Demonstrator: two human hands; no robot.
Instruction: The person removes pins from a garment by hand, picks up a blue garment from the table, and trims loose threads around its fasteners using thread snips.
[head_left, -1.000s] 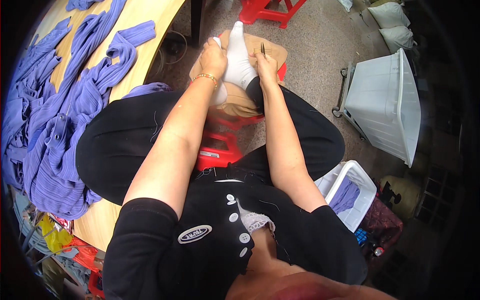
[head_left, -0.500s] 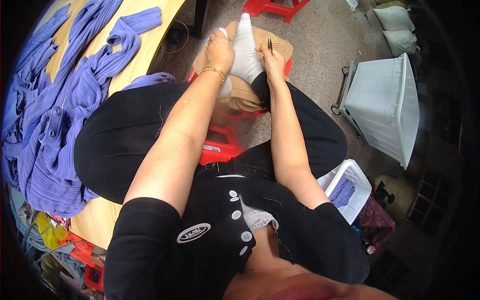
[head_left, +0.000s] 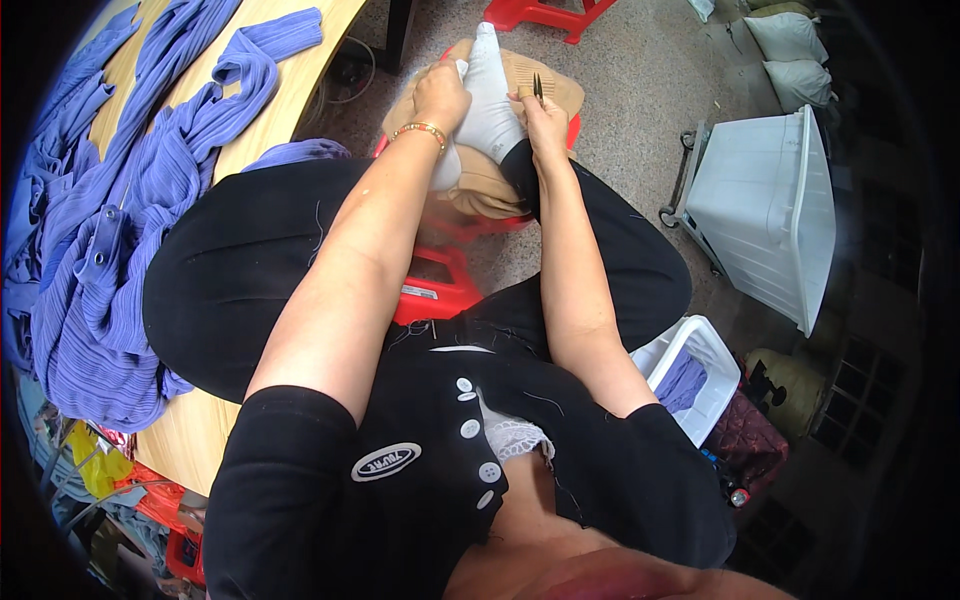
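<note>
Head view looks down on a seated person in black, whose 2 bare hands meet near 2 feet in white socks. The left hand [head_left: 440,98], with a beaded bracelet [head_left: 425,130] at its wrist, lies over the left sock [head_left: 446,172]. Its fingers are bent, but their tips are hidden, so I cannot tell whether they grip. The right hand [head_left: 546,122] grasps a small dark pointed tool [head_left: 538,88], which stands up from between thumb and fingers, just beside the right sock [head_left: 485,85]. That foot points away from the body, its toe near a red stool [head_left: 550,16] at the top.

Both feet rest on a tan cushion [head_left: 484,198] over red plastic. Another red piece [head_left: 440,286] shows between the black trouser legs [head_left: 240,260].

To the left, purple ribbed garments [head_left: 105,345] lie heaped on a pale wooden table [head_left: 195,430]. Below them, at the lower left, are a yellow bag [head_left: 95,462] and a red bag [head_left: 155,497].

To the right, a large pale bin [head_left: 755,205] stands on a wheeled base, near 2 white sacks [head_left: 798,85]. Closer to the person's right elbow, a small white tub [head_left: 718,400] holds purple cloth [head_left: 683,382].
</note>
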